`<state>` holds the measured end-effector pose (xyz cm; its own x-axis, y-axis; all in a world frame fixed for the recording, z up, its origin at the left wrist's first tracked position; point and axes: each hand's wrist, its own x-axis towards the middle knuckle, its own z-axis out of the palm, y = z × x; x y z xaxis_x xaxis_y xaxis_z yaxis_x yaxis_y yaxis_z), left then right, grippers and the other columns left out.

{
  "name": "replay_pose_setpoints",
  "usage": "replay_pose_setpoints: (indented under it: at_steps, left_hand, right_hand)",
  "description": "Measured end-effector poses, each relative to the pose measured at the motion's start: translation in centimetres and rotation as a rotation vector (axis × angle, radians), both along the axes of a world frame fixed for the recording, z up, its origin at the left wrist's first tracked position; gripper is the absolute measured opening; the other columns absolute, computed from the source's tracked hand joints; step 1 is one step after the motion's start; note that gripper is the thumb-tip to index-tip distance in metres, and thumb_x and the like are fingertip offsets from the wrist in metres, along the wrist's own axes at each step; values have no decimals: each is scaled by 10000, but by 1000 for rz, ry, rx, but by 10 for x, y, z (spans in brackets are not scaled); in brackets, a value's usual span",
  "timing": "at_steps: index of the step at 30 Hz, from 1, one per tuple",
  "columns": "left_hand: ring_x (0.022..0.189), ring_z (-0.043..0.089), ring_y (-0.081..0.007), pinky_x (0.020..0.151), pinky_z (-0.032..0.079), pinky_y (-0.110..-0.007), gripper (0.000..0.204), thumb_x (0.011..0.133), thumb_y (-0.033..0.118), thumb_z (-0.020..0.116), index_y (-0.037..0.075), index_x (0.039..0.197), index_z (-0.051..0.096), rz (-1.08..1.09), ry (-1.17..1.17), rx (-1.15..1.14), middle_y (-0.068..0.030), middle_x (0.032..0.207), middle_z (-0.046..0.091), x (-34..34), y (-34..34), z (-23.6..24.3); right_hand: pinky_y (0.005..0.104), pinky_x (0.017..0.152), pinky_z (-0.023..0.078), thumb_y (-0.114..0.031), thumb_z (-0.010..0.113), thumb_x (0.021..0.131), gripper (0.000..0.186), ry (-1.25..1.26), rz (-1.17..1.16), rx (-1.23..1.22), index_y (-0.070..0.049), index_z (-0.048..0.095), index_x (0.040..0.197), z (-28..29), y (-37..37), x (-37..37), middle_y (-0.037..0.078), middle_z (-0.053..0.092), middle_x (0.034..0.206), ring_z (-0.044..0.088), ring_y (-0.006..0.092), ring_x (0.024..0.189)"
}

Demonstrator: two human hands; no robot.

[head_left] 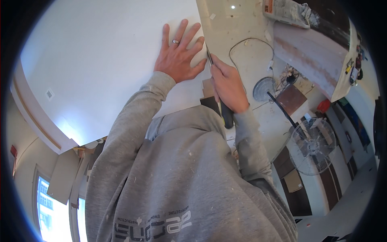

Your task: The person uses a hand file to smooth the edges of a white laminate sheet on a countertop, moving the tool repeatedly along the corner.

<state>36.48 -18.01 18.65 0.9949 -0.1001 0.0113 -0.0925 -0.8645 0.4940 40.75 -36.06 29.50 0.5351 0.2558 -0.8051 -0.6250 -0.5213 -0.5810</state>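
Note:
A large white board (100,56) stretches out in front of me to the left. My left hand (180,56) lies flat on it near the right edge, fingers spread, a ring on one finger. Just past that edge, my right hand (227,82) is closed around a slim, dark, flat metal tool (209,53) that looks like a file. Its blade runs along the board's edge, close to my left thumb. The rest of the tool is hidden by my fingers, so its exact kind is unclear.
On the dusty floor right of the board lies a looping dark cable (242,40). A pedestal fan (312,141) with a round base stands to the right. Beyond it are a cluttered pinkish work table (306,56) and leaning panels (296,185). A small sticker (49,94) marks the board.

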Motion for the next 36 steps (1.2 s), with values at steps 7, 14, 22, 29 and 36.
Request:
replay_pose_setpoints:
  at_steps: [7,14,22,29,36]
  left_hand:
    - [1719,143,-334,1333,38,-750,652,952,557,720,189,1486,656,2,38,22,-32,1812,318,-5,5,-1]
    - [1720,138,-332,1338,30,-743,654,954,555,717,187,1492,655,-16,53,13,-29,1813,315,2,-1,-2]
    - [1716,160,-336,1332,53,-753,652,949,551,725,185,1486,663,-12,26,8,-33,1804,335,2,-1,-2]
    - [1715,159,-339,1330,55,-756,647,955,550,721,189,1488,660,-16,42,22,-35,1808,328,-1,0,2]
    - [1719,143,-335,1336,48,-747,644,958,542,716,191,1493,654,-11,47,39,-30,1812,316,-2,2,2]
  right_hand:
    - [316,481,465,-187,482,1134,529,36,3,-8,26,526,1616,3,3,-2,26,540,698,524,123,471]
    - [402,631,539,-181,492,1097,519,-147,90,-79,15,583,1569,-32,-7,2,171,661,737,663,241,605]
    - [381,537,518,-194,480,1112,528,-106,56,-62,15,567,1589,-23,-4,1,99,626,716,605,193,495]
    - [381,517,511,-188,472,1116,521,-124,59,-23,3,570,1591,-22,-3,-5,79,594,694,584,183,471]
    - [364,491,497,-182,456,1122,515,-8,13,-80,-14,577,1594,2,-1,-8,63,587,671,556,165,444]
